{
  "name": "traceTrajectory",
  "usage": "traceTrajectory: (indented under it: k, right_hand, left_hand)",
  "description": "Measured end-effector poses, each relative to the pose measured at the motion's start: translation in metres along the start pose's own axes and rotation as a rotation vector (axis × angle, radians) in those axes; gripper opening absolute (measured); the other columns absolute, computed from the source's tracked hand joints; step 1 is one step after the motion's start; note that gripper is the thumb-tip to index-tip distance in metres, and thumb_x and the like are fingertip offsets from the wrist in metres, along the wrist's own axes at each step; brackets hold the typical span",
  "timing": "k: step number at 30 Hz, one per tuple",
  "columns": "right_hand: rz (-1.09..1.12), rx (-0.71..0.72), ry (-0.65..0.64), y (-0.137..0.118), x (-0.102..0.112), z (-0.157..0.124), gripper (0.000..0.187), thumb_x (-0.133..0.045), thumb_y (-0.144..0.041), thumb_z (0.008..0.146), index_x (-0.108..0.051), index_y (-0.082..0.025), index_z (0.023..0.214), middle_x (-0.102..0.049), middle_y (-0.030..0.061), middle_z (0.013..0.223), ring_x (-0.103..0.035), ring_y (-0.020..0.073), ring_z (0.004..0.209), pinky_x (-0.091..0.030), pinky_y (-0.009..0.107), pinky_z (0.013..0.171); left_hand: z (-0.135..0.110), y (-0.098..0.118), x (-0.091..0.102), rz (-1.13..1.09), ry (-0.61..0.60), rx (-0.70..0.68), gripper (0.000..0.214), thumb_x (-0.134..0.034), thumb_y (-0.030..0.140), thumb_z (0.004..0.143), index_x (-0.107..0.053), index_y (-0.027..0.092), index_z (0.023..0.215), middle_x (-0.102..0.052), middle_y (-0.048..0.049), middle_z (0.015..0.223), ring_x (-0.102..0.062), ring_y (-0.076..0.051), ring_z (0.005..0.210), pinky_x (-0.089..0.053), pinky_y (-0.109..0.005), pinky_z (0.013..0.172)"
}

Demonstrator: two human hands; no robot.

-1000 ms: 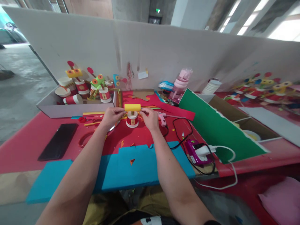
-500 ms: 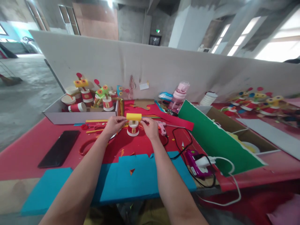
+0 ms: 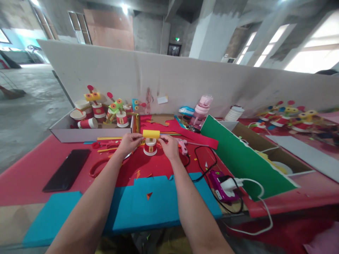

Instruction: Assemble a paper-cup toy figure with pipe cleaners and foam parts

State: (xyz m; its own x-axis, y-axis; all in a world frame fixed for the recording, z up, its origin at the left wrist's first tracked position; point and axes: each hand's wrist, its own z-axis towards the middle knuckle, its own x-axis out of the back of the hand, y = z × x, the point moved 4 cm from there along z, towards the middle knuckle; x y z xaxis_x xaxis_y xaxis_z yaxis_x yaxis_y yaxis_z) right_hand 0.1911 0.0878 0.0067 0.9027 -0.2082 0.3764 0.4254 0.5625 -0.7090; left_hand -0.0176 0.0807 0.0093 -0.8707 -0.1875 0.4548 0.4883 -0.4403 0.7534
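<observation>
Left hand [image 3: 129,144] and right hand [image 3: 169,145] pinching the yellow roll [image 3: 151,134] at both ends; lopsided pressure could tip the cup [image 3: 150,148] underneath tbh.

Head view tipped up: ceiling light [image 3: 124,8] come into view above white partition [image 3: 182,84], more brown panel [image 3: 109,28] showing behind it; printed black clothing below partition gone.

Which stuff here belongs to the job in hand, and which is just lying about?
Job in hand:
- yellow tube, left hand and right hand at its ends
- red-and-white cup, upright below it
- pink glue gun, probably; not held

Apparently just lying about:
- black phone
- pink bottle
- orange scrap
</observation>
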Motion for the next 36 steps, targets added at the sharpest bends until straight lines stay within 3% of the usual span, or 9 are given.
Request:
traceTrajectory:
  k: [31,36]
  right_hand:
    - [-0.015,0.012,0.002,-0.0013,0.0015,-0.0002,0.015,-0.057,-0.027,0.081,-0.070,-0.021,0.081,-0.074,0.0064,0.088,-0.067,0.0214,0.081,-0.052,0.033,0.076]
    - [0.019,0.019,0.018,-0.0058,0.0029,-0.0019,0.018,-0.058,-0.032,0.082,-0.070,-0.020,0.085,-0.074,0.0063,0.088,-0.068,0.0209,0.080,-0.053,0.032,0.075]
  left_hand:
    - [-0.0001,0.0003,-0.0006,-0.004,-0.011,-0.012,0.028,-0.062,0.039,0.078,-0.076,0.015,0.084,-0.075,-0.0046,0.081,-0.065,-0.017,0.071,-0.049,-0.024,0.066]
    - [-0.0010,0.0047,0.0010,0.024,0.002,-0.027,0.028,-0.061,0.037,0.079,-0.075,0.014,0.088,-0.065,0.0008,0.062,-0.054,-0.011,0.056,-0.041,-0.021,0.055]
